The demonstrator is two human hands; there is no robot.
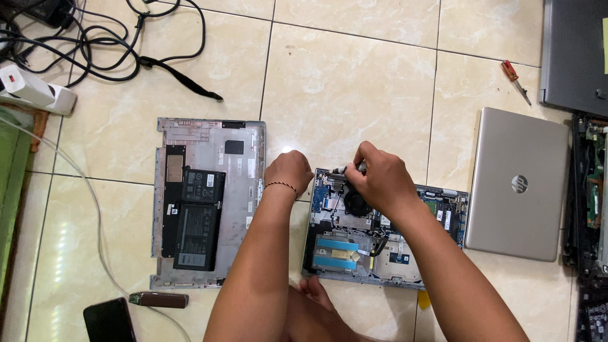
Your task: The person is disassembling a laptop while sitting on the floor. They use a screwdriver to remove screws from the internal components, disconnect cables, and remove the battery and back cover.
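Pale glossy floor tiles underneath everything, crossed by dark grout lines.

Detached laptop bottom cover lying inner side up at left, with a black battery pack resting on it.

Opened laptop chassis at centre, internals exposed: round black fan near the upper left, blue-taped drive bay at lower left, green board sections along the right edge.

Closed silver laptop just beside the chassis on the right; grey laptop at the upper right corner; further dismantled units along the right edge.

Tangle of black cables at upper left, next to a white power adapter.

Black phone lying at lower left, with a brown cylindrical tool just beside it.

Left hand resting closed at the upper left corner of the chassis, between chassis and bottom cover; contents of the fist not visible, so grip cannot be determined. Thin bracelet on the wrist.

Right hand positioned over the upper part of the chassis above the fan, fingers curled tight around a small grey tool handle; tip hidden behind the fingers.

Red-handled screwdriver lying unused on the tiles at upper right, well apart from both hands.
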